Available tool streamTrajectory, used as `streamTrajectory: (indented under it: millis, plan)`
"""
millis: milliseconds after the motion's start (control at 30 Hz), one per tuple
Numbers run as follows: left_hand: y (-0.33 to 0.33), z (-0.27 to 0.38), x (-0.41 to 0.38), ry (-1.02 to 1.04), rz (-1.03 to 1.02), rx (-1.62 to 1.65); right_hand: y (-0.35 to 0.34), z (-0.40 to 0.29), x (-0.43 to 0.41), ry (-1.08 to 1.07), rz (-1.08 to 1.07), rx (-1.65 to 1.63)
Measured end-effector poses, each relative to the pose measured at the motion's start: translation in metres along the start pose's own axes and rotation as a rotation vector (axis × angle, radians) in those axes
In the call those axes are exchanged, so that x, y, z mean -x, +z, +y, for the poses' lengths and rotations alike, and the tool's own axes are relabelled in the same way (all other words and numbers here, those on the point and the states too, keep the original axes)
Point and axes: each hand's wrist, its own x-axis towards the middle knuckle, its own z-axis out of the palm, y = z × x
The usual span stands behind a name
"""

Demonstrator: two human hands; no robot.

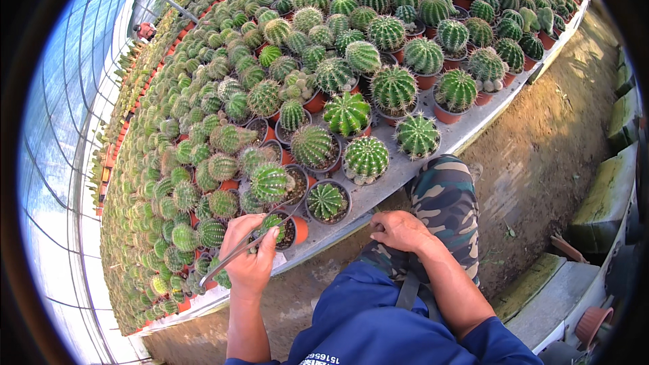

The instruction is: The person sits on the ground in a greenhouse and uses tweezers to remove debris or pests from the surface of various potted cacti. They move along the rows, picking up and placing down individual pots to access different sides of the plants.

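My left hand (248, 256) holds long metal tweezers (238, 251), their two arms spread and their tips pointing up to the right. The tips are over the rims of neighbouring pots; whether they touch anything I cannot tell. Just beyond the fingers a small green cactus (271, 224) stands in a tilted orange-brown pot (301, 229), partly hidden by the hand. Beside it, a dark-rimmed pot holds a star-shaped ribbed cactus (325, 201). My right hand (400, 230) rests with curled fingers on my camouflage trouser leg (446, 203); nothing shows in it.
Potted cacti (304, 139) crowd the grey bench (375, 197), whose front edge runs diagonally before me. A dirt path (537, 137) and stone blocks (603, 208) lie to the right. An empty pot (592, 325) sits lower right. Far left, another person (145, 30) bends among plants.
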Motion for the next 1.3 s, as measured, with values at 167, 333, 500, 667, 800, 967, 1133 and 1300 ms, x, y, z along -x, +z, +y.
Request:
streamTrajectory:
  millis: [167, 333, 500, 667, 800, 967, 1133, 1300]
  plan:
    - [0.007, -0.008, 0.010, 0.034, 0.013, -0.126, 0.001, 0.000, -0.001, 0.014, -0.001, 0.002]
    - [0.015, -0.018, 0.019, -0.007, 0.027, -0.120, 0.001, -0.001, -0.001, 0.012, 0.000, -0.012]
    - [0.013, -0.014, 0.019, -0.102, 0.030, -0.080, 0.002, 0.002, -0.001, 0.000, 0.008, -0.007]
    - [0.018, -0.016, 0.020, -0.062, 0.060, -0.062, 0.004, 0.003, -0.002, -0.007, 0.001, 0.006]
    - [0.018, -0.020, 0.020, -0.122, 0.037, -0.035, 0.002, 0.002, -0.001, 0.004, 0.006, -0.029]
    - [0.011, -0.012, 0.017, -0.058, 0.046, -0.101, 0.004, 0.004, -0.001, 0.001, 0.009, -0.009]
    - [0.014, -0.012, 0.018, -0.058, 0.004, -0.126, 0.002, 0.001, -0.002, -0.006, 0.005, 0.000]
    - [0.009, -0.004, 0.013, -0.101, 0.016, -0.129, 0.000, -0.001, 0.000, 0.019, -0.004, 0.006]
